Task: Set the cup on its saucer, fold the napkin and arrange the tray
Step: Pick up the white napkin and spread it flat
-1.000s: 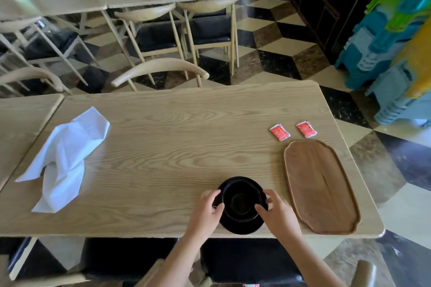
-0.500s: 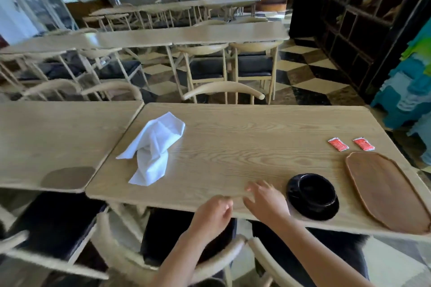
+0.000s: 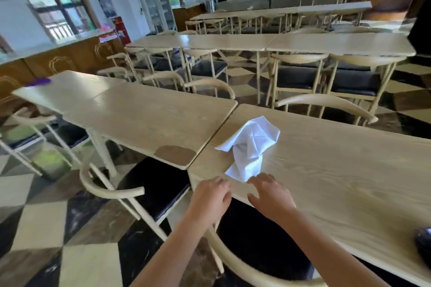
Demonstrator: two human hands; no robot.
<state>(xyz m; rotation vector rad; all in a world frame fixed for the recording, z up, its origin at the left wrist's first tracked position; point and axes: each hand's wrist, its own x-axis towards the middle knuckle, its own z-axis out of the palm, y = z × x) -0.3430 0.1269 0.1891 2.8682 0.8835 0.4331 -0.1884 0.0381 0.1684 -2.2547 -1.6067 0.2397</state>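
Note:
A crumpled white napkin (image 3: 249, 147) lies near the left end of the light wooden table (image 3: 338, 170). My left hand (image 3: 210, 198) hovers at the table's near edge, just below and left of the napkin's lower corner, fingers loosely curled and holding nothing. My right hand (image 3: 270, 196) is spread over the table, its fingertips almost at the napkin's lower corner, also holding nothing. The black cup and saucer (image 3: 423, 242) show only as a dark sliver at the right edge. The tray is out of view.
A second wooden table (image 3: 140, 114) adjoins on the left with a narrow gap between. A curved-back chair (image 3: 112, 191) with a black seat stands below that gap, and another chair back (image 3: 245, 265) is right under my arms. Rows of tables and chairs fill the room beyond.
The view has swung left, away from the cup, saucer and tray. Both hands left the cup and moved left along the table edge to the napkin's lower corner.

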